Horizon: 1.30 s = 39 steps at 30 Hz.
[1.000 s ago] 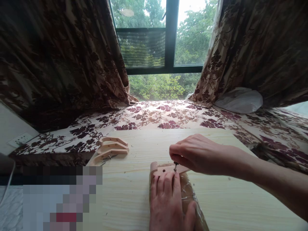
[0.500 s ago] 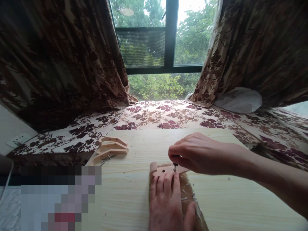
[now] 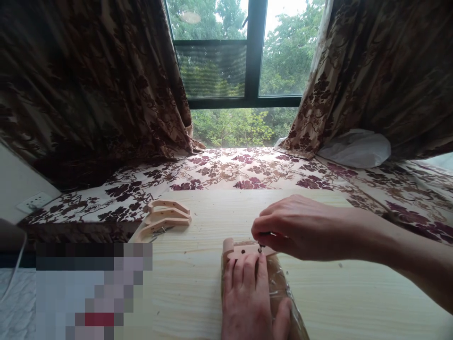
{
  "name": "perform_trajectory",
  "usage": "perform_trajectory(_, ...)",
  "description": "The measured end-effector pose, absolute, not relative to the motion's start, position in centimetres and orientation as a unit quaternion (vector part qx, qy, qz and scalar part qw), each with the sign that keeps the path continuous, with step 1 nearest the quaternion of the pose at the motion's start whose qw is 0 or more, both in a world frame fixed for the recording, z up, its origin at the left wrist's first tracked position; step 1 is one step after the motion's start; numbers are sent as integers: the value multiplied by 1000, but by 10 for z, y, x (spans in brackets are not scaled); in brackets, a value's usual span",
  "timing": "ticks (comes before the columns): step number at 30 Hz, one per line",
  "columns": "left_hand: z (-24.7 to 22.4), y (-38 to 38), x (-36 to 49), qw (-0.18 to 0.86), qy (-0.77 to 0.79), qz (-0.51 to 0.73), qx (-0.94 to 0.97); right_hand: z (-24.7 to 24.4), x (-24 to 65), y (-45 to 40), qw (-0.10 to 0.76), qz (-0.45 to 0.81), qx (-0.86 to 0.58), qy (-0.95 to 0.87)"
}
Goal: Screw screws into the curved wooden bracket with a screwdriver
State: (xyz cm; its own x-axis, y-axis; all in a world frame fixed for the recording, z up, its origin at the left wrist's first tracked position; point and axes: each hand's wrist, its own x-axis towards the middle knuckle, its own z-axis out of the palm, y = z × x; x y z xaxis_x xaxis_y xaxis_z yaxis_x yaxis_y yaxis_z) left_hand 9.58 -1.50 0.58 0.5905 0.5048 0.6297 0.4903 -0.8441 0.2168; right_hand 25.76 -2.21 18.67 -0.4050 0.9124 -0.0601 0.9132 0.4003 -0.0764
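Observation:
My left hand (image 3: 247, 293) lies flat with its fingers stretched out, their tips against a pale wooden piece (image 3: 233, 251) with dark holes. Under that piece and my palm is a brown block (image 3: 278, 283) wrapped in shiny clear plastic. My right hand (image 3: 286, 226) is closed around a small dark tool (image 3: 261, 244), mostly hidden by the fingers. Just below it, a small metal screw (image 3: 260, 250) stands at one hole of the wooden piece, close to my left index fingertip.
Several similar curved wooden pieces (image 3: 168, 215) lie at the left of the pale wooden board (image 3: 198, 274), with loose screws (image 3: 161, 230) beside them. Behind is a ledge with flowered cloth (image 3: 226, 170), below a window. A white bag (image 3: 357, 148) rests at the right.
The view has shifted slightly, so everything sits a little further right. My right hand has turned slightly at the screw, and the dark tool shows less. My left hand stays in place.

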Motion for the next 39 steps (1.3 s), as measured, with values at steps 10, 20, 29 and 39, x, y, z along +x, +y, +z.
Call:
perform_trajectory(10,7,-14,96,13,266,362,893,174,261,-17,14,1,604,797)
perform_trajectory(20,7,-14,96,12,273,357,893,181,253,-21,23,-30,539,841)
perform_trajectory(29,8,-15,96,19,276,355,893,172,258,-13,13,1,598,801)
perform_trajectory(39,4,-14,96,21,280,357,891,182,253,-20,31,-21,540,841)
